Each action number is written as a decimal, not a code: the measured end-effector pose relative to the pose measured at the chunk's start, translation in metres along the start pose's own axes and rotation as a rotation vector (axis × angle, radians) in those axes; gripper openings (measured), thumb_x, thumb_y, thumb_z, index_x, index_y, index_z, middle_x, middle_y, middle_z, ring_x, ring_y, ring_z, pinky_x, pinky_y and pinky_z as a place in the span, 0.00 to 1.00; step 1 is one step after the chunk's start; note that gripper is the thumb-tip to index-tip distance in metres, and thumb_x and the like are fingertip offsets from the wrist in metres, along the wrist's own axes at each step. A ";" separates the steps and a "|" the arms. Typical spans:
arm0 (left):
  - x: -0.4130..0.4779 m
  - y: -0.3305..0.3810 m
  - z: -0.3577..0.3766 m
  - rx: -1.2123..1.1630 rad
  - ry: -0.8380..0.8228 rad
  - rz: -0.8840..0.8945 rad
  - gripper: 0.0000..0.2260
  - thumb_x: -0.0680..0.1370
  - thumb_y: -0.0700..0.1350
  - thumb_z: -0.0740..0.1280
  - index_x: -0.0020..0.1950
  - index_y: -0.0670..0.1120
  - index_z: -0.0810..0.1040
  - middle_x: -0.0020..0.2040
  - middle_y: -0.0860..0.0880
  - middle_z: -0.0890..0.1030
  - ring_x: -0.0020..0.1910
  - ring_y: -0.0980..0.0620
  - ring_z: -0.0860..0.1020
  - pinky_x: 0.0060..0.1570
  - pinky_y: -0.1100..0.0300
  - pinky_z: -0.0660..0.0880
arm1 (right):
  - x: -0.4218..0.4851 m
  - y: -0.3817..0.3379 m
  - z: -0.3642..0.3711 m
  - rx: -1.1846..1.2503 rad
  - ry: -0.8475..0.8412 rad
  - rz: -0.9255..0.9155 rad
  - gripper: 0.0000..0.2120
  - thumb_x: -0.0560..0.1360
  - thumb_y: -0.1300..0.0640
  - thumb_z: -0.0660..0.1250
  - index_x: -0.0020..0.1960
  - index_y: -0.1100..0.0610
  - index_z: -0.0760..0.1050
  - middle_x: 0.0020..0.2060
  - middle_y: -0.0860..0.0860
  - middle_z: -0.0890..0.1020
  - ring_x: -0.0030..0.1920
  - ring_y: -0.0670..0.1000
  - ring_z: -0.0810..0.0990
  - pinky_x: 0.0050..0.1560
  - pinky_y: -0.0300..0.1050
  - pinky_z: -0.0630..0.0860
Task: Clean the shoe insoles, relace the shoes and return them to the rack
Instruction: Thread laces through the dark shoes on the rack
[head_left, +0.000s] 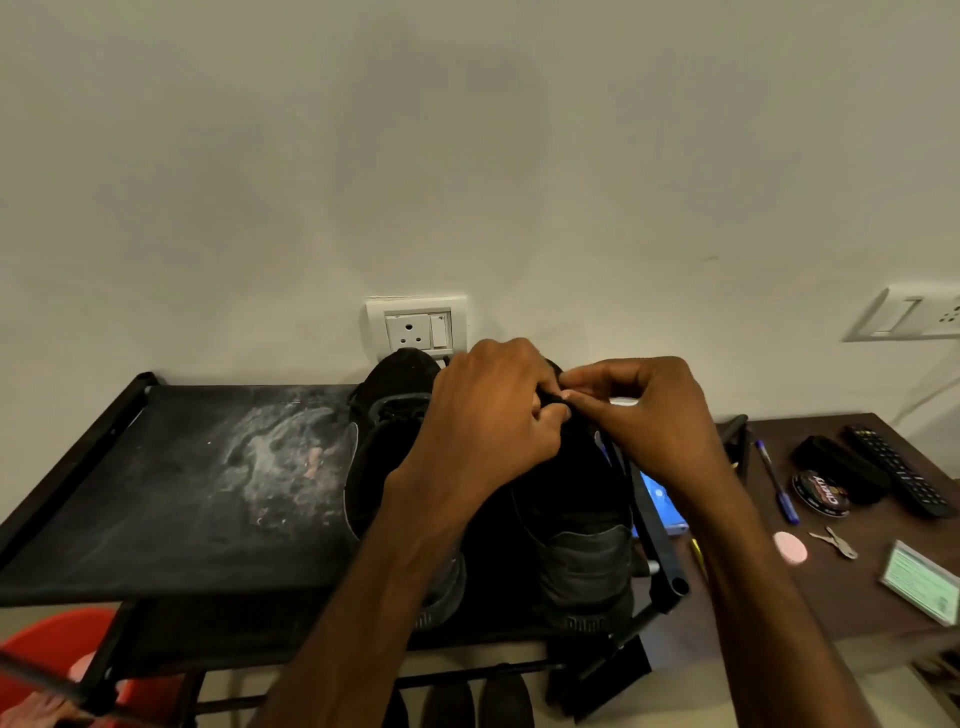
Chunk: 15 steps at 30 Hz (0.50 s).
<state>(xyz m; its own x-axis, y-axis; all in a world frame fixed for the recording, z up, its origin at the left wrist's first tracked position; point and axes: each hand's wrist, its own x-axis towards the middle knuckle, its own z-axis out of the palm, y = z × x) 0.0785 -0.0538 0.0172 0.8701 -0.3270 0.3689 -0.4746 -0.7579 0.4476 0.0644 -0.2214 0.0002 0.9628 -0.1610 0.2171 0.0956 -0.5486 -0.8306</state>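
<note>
Two black shoes, the left shoe (389, 457) and the right shoe (576, 499), stand side by side on the rack (182, 493), on its top shelf, toes toward the wall. Over the right shoe's front, the left hand (488, 415) and right hand (649, 410) meet, each grip a narrow pinch on a dark lace (554, 398). A polish tin (821, 493) lies on the brown surface (831, 597) nearby.
</note>
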 end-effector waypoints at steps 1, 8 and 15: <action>0.001 0.001 0.000 -0.033 -0.042 -0.051 0.05 0.75 0.52 0.72 0.42 0.52 0.87 0.28 0.57 0.78 0.32 0.57 0.78 0.43 0.59 0.79 | -0.002 -0.001 0.002 -0.087 0.037 -0.031 0.08 0.72 0.55 0.78 0.51 0.50 0.87 0.44 0.43 0.87 0.48 0.39 0.84 0.53 0.37 0.79; 0.004 0.006 -0.005 -0.524 -0.284 -0.322 0.11 0.74 0.48 0.67 0.35 0.48 0.86 0.39 0.40 0.85 0.35 0.44 0.78 0.42 0.48 0.76 | -0.018 -0.023 -0.019 -0.161 0.015 -0.028 0.09 0.75 0.63 0.73 0.44 0.49 0.86 0.34 0.45 0.85 0.34 0.42 0.83 0.34 0.31 0.78; 0.004 0.006 0.001 -0.526 -0.218 -0.331 0.14 0.79 0.50 0.69 0.37 0.46 0.86 0.27 0.49 0.72 0.29 0.52 0.70 0.38 0.55 0.71 | -0.024 -0.027 -0.024 -0.115 -0.173 0.037 0.02 0.73 0.52 0.78 0.43 0.50 0.86 0.35 0.48 0.87 0.41 0.47 0.86 0.47 0.45 0.83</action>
<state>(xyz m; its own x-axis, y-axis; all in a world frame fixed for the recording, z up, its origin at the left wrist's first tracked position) 0.0792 -0.0604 0.0205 0.9622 -0.2722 -0.0055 -0.1307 -0.4794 0.8678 0.0321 -0.2222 0.0300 0.9951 -0.0445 0.0882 0.0398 -0.6370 -0.7699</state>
